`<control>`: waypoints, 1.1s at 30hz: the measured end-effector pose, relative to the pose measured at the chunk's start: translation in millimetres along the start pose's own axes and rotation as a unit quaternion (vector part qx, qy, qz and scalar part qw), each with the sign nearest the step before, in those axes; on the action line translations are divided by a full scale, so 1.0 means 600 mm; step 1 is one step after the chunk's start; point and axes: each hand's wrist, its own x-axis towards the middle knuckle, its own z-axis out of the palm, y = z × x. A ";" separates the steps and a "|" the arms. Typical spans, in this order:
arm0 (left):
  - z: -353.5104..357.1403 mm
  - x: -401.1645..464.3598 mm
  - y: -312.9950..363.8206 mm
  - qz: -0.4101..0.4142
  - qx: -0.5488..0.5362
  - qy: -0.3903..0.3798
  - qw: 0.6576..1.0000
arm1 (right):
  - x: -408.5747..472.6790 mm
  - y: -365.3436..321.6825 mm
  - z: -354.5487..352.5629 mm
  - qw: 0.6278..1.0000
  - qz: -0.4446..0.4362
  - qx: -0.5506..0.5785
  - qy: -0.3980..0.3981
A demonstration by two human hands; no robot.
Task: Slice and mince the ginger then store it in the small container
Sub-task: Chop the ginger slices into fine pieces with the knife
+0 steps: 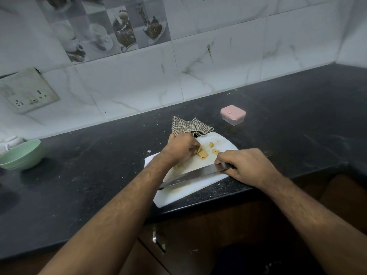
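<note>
A white cutting board (198, 187) lies at the counter's front edge with yellow ginger pieces (203, 154) on its far half. My left hand (181, 147) curls its fingers round a ginger piece at the middle of the board. My right hand (246, 165) grips the handle of a long knife (190, 176), whose blade lies low across the board, tip pointing left under my left forearm. The small container (232, 115), clear with a pink lid on it, stands on the counter behind and right of the board.
A checked cloth (190, 127) lies bunched at the board's far edge. A green bowl (20, 154) stands on the black counter (288, 126) at the far left. A tiled wall with a socket plate (25, 90) runs along the back.
</note>
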 end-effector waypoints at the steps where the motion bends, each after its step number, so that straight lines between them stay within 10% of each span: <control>1: 0.002 0.001 0.000 -0.008 -0.012 0.011 1.000 | 0.000 0.001 0.000 1.000 0.001 -0.001 -0.001; 13: 0.007 -0.038 -0.023 -0.067 -0.138 0.158 0.975 | 0.000 0.007 0.002 1.000 0.004 0.006 0.000; 27: 0.064 -0.228 0.085 -0.177 -0.352 0.386 0.834 | 0.005 0.007 0.012 0.997 0.000 -0.078 0.019; 33: 0.062 -0.213 0.068 -0.283 -0.404 0.309 0.813 | -0.003 -0.004 0.009 0.995 0.018 -0.085 0.045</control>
